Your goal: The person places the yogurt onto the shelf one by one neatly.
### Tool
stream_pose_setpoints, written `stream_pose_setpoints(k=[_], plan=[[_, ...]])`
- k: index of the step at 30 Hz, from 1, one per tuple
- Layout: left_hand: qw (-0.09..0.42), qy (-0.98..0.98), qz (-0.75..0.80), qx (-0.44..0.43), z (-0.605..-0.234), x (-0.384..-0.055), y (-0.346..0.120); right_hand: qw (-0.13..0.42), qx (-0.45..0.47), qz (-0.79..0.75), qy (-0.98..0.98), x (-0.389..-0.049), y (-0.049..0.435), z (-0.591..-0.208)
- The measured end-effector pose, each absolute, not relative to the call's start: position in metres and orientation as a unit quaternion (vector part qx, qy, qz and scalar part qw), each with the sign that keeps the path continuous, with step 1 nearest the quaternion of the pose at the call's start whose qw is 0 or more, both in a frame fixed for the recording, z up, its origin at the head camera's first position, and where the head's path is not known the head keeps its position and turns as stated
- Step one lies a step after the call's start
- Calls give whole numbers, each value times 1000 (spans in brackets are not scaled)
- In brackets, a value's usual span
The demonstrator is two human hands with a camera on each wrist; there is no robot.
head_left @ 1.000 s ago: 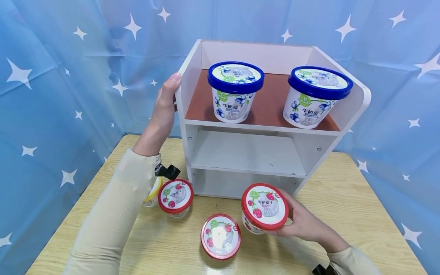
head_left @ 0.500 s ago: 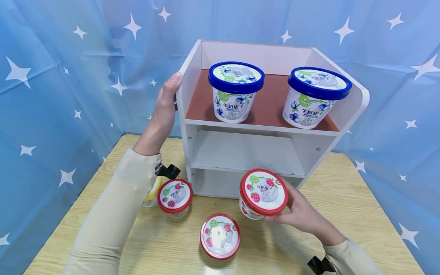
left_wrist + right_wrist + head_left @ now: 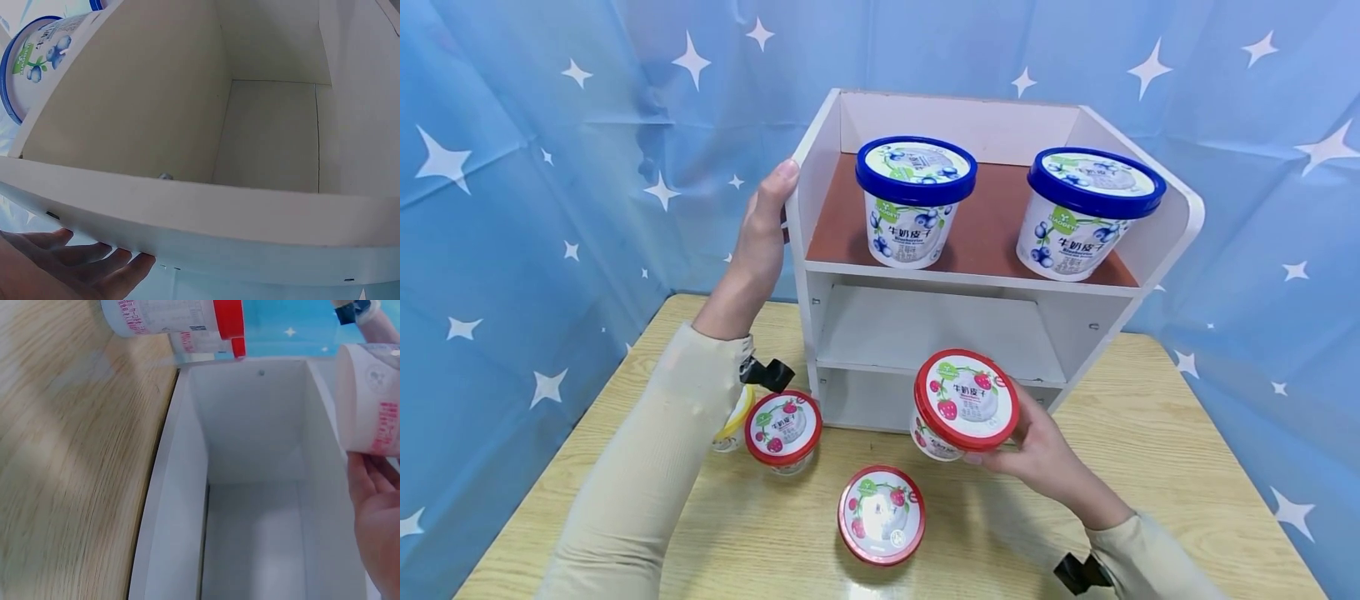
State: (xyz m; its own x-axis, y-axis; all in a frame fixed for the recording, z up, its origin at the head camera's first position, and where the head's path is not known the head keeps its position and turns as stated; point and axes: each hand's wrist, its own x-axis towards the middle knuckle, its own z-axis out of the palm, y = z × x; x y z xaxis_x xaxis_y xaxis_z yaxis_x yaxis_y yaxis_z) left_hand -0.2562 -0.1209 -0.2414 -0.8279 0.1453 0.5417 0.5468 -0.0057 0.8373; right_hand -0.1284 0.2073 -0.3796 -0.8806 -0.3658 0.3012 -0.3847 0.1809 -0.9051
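My right hand [image 3: 1037, 454] grips a white tub with a red lid and strawberry pictures [image 3: 966, 402], from its right side. The tub is tilted a little and overlaps the lower openings of a white shelf unit [image 3: 962, 278]. Seen from the right wrist, that tub [image 3: 375, 400] shows its base and pink print, with fingers [image 3: 362, 478] curled against it. My left hand [image 3: 758, 237] rests on the unit's left outer side near the upper front edge. In the left wrist view its fingers [image 3: 128, 275] lie fairly straight against the panel.
Two blue-lidded blueberry tubs [image 3: 916, 200] [image 3: 1086, 212] stand on the brown top shelf [image 3: 992, 208]. On the wooden table [image 3: 1150, 417] are two more red-lidded tubs [image 3: 784, 429] [image 3: 882, 515]. A yellow-lidded tub [image 3: 730, 425] is partly hidden by the left sleeve. A star-patterned blue curtain surrounds the table.
My right hand has moved the red-lidded tub upward and slightly left, toward the lower shelves. My left hand keeps its place on the unit's side.
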Motion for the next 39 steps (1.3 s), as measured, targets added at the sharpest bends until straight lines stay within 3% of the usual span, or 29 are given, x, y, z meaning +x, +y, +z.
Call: stream_pose_setpoints(k=[39], plan=[[152,-699,-658,-235,-242,-255,-121,16,244,556,-794,-154,185,-359]])
